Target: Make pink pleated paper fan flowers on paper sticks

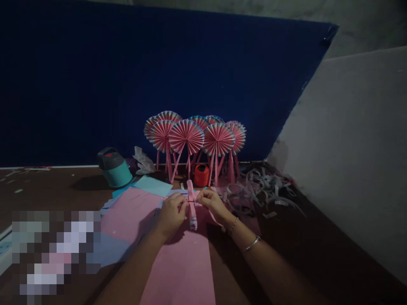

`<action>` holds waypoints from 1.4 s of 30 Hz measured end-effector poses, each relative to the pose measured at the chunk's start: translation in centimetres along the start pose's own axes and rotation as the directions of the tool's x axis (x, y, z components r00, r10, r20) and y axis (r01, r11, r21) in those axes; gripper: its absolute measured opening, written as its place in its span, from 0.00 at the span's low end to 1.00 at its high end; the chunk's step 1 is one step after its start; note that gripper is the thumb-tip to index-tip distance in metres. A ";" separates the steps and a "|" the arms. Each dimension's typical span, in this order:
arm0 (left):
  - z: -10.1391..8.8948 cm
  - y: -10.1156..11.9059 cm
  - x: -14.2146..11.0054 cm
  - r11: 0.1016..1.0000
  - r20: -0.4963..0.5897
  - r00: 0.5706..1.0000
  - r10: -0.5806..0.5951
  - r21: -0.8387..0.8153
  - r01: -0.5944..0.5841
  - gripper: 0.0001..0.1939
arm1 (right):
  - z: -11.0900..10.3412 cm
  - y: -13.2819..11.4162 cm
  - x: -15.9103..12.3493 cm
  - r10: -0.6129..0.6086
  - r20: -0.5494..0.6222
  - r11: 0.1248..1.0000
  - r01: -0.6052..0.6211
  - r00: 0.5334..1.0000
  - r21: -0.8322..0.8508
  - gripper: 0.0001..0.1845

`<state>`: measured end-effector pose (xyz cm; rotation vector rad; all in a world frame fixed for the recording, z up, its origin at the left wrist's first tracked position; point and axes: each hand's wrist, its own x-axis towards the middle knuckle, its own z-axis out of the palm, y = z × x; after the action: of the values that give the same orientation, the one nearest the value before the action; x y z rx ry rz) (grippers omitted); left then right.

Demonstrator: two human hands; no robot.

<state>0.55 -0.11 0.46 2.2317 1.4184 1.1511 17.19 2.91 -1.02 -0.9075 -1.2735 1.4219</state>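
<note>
A narrow pleated strip of pink paper (192,218) stands between my two hands over pink sheets (181,271). Red thread (191,201) crosses its middle. My left hand (172,214) is closed in a pinch on the thread at the strip's left side. On the right side, my right hand (213,205) pinches the thread too, its fingertips close to the paper. Just beyond the strip sits an orange-red spool of thread (201,175). Behind it several round pleated paper fans (186,136) stand on pink paper legs.
A teal and dark-grey container (115,167) stands at the left, near a crumpled clear plastic bag (143,161). Pink and blue sheets (135,212) lie left of my hands. Curled paper offcuts (270,186) are heaped at the right. A dark blue panel (190,63) rises behind.
</note>
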 end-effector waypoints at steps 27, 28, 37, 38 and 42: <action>-0.2 -0.6 0.2 0.333 0.535 0.649 -0.542 -0.572 0.750 0.15 | 0.5 1.6 -0.5 -0.005 0.175 0.941 0.063 0.985 -0.333 0.08; -0.1 -0.5 0.2 0.370 0.507 0.673 -0.539 -0.576 0.729 0.15 | 0.5 1.7 -0.6 -0.018 0.183 0.930 0.084 0.983 -0.358 0.07; 1.4 -1.2 0.0 0.846 0.238 0.928 -0.286 -0.392 0.362 0.09 | 0.7 1.0 -0.7 -0.091 0.175 0.910 0.153 0.980 -0.386 0.09; 1.5 -1.4 0.0 0.866 0.223 0.938 -0.265 -0.372 0.334 0.10 | 0.6 0.9 -0.7 -0.090 0.160 0.920 0.144 0.983 -0.365 0.11; 1.7 -1.8 0.0 0.868 0.231 0.947 -0.224 -0.395 0.302 0.09 | 0.2 1.0 -0.4 -0.062 0.117 0.963 0.091 0.991 -0.256 0.14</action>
<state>0.67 1.08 -1.73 1.7277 1.2120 1.0203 16.88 2.46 -2.02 -0.9536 -1.5883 1.2762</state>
